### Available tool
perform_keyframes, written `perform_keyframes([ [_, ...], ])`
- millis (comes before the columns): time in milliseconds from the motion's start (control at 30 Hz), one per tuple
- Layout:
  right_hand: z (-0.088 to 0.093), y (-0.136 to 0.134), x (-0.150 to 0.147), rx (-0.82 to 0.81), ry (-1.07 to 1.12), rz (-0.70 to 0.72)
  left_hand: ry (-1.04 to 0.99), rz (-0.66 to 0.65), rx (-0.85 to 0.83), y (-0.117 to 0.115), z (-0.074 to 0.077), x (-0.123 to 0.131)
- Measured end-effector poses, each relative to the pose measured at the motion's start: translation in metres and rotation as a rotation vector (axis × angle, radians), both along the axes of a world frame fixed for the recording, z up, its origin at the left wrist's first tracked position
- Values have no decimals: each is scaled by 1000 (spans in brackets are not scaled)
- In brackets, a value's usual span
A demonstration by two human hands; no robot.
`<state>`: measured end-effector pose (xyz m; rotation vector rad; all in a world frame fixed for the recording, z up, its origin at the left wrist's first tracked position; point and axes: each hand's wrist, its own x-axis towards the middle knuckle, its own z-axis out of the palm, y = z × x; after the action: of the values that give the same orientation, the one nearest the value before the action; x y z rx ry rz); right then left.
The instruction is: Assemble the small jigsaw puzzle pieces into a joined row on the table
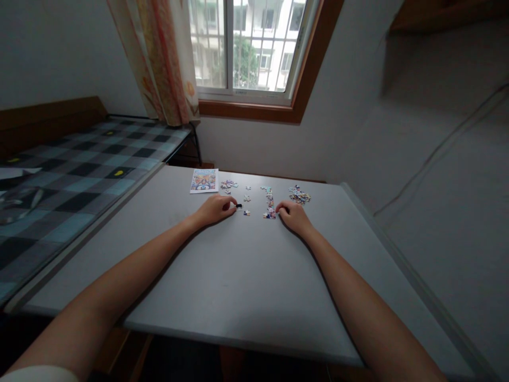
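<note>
My left hand rests on the table with thumb and forefinger pinched on a dark jigsaw puzzle piece. Just right of it lie a few loose puzzle pieces in a rough column. A joined strip of puzzle pieces runs lengthwise between the hands, wider at its near end. My right hand is closed at that near end, its fingertips at the strip's right edge; whether they hold a piece is hidden. Beyond the right hand is a heap of loose pieces, and a smaller pile lies beyond the left hand.
A printed picture sheet lies at the far left of the white table. To the left is a bed with a checked cover. A wall borders the right side, and a barred window stands behind.
</note>
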<state>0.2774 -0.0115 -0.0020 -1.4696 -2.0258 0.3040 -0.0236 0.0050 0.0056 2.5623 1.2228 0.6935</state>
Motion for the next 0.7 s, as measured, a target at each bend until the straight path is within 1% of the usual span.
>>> perform_keyframes([
  [200,1,0,0,-17,-2,0,-23,-4,12,1,-2,0],
  [400,2,0,-1,-22,4,4,-39,-9,-27,0,0,0],
  [700,1,0,-1,-14,15,8,-73,12,-66,2,-3,0],
])
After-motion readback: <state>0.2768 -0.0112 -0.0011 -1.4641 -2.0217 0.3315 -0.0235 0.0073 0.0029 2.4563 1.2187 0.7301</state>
